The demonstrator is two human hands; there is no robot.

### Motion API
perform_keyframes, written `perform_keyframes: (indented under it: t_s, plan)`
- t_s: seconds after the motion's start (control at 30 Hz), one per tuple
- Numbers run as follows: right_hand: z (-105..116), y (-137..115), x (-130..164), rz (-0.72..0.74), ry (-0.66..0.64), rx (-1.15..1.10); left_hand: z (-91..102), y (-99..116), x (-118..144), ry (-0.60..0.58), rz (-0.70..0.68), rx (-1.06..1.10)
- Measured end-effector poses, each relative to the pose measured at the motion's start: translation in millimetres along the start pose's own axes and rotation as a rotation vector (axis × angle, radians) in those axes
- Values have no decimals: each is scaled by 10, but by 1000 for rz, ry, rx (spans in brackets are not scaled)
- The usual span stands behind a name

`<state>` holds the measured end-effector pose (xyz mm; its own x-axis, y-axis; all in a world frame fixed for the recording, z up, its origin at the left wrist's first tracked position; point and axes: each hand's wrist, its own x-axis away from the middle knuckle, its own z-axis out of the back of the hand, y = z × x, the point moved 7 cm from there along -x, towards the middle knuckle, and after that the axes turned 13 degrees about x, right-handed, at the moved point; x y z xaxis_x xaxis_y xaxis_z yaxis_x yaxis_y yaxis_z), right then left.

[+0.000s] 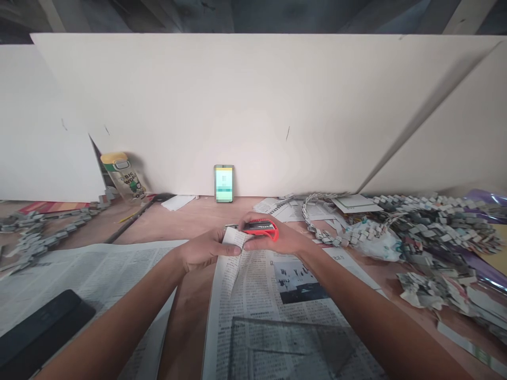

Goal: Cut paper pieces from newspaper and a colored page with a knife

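While one folded paper (pixel 233 241) is pinched by the left hand (pixel 206 249) above the newspaper (pixel 253 303), one red tool (pixel 261 227) is gripped by the right hand (pixel 288 241). The paper, probably light, soft and easily torn, is best held at its fold. One lit phone (pixel 224 184) and one bottle (pixel 125 177) are counted.

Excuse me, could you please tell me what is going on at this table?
A person is handling paper above a sheet of newspaper on the table. The left hand pinches a piece of printed paper, and the right hand holds a red-and-dark tool close beside it; its exact kind is hard to tell. Folded-paper chains lie to both sides, and a lit phone stands by the white board.
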<state>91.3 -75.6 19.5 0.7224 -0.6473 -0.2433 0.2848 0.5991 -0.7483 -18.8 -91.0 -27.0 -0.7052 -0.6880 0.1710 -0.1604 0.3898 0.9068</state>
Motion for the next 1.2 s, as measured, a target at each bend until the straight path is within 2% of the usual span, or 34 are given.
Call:
perform_keyframes:
  t_s: [0.13,0.4,0.5,0.6,0.73,0.87,0.97,1.1,1.2]
  plan:
    - [-6,-14,-18,-2,-21,30,7,-42,5,-9,21,84]
    - [-4,-55,-41,-3,-12,-5,2,-28,21,4,34,122]
    - [13,-76,-41,-13,10,18,27,33,30,43,-5,-12]
    - [41,-46,-27,-25,56,52,60,103,35,103,-57,-293]
    - [2,136,-25,-80,60,126,113,126,7,211,-108,-537]
    - [-86,363,-73,-143,63,213,225,41,-50,320,-89,-632]
    - [-145,466,-132,-170,65,241,328,-34,-88,357,-55,-659]
    - [-165,509,-204,-199,65,282,429,-94,-112,365,-47,-623]
    - [-163,473,-231,-188,71,328,504,-96,-96,437,-72,-626]
